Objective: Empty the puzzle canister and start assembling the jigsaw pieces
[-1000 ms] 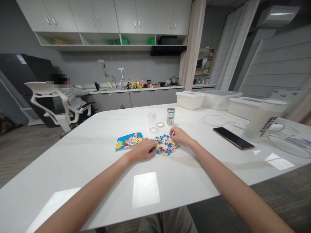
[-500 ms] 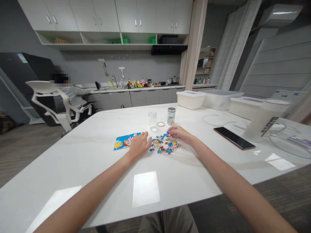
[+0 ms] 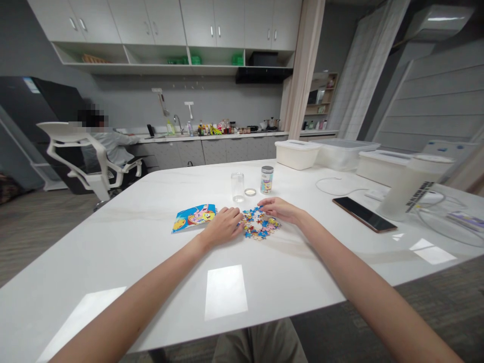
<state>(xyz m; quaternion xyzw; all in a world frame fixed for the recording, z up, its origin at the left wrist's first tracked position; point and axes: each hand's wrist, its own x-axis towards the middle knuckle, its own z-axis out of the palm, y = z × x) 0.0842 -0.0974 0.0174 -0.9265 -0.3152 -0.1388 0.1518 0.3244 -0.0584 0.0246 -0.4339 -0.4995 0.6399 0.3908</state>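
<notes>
While both hands are low over the white table (image 3: 124, 242), we take the step in hand to be picking through the loose jigsaw pieces (image 3: 260, 234), which lie in a rough ring between our hands, well in from the near edge. Our left hand (image 3: 225, 226) rests palm down at the ring's left side, its fingers bent, just beside the picture sheet (image 3: 192, 217); whether a piece sits beneath those fingertips, we cannot tell. Our right hand (image 3: 279, 207) hangs over the ring's far right side, thumb and fingers drawn near one another by a blue piece (image 3: 259, 207), though we cannot tell whether they pinch it. Beyond the pieces stand a clear jar (image 3: 238, 187) and a printed canister (image 3: 266, 181), with a round lid (image 3: 250, 192) lying flat between them. As we judge it, the next move calls for a light fingertip grip on one thin piece, leaving its neighbours undisturbed.
</notes>
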